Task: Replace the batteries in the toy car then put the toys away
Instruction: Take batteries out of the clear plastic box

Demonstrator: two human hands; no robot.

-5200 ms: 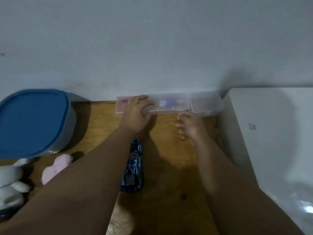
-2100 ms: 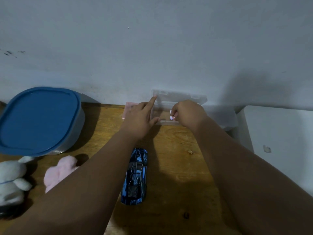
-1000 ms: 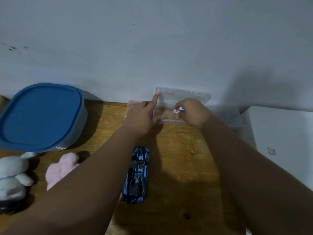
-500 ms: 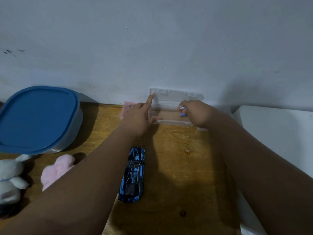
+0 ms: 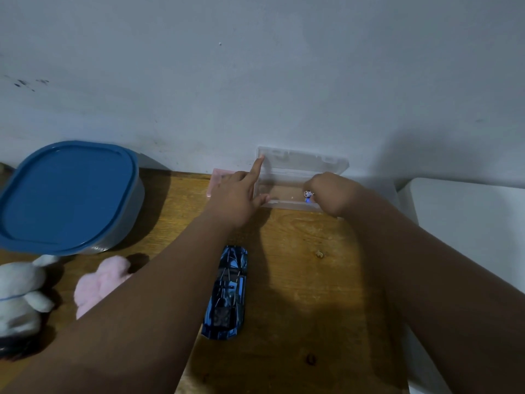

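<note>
A blue and black toy car point(image 5: 227, 291) lies on the wooden table point(image 5: 298, 280) between my forearms. At the wall stands a clear plastic case point(image 5: 287, 196) with its lid point(image 5: 304, 163) raised. My left hand point(image 5: 237, 197) rests at the case's left end, thumb on the front edge, index finger holding the lid's corner up. My right hand point(image 5: 332, 191) reaches into the case's right end, fingers pinched on a small blue and white battery point(image 5: 307, 194).
A grey tub with a blue lid point(image 5: 68, 191) stands at the left. A white plush toy point(image 5: 20, 291) and a pink plush toy point(image 5: 99, 282) lie in front of it. A pink flat box point(image 5: 217, 180) sits behind my left hand. A white surface point(image 5: 468, 223) borders the table's right.
The case was shut at first; its lid is raised now. My right hand has moved from the case's middle to its right end with a battery in its fingertips.
</note>
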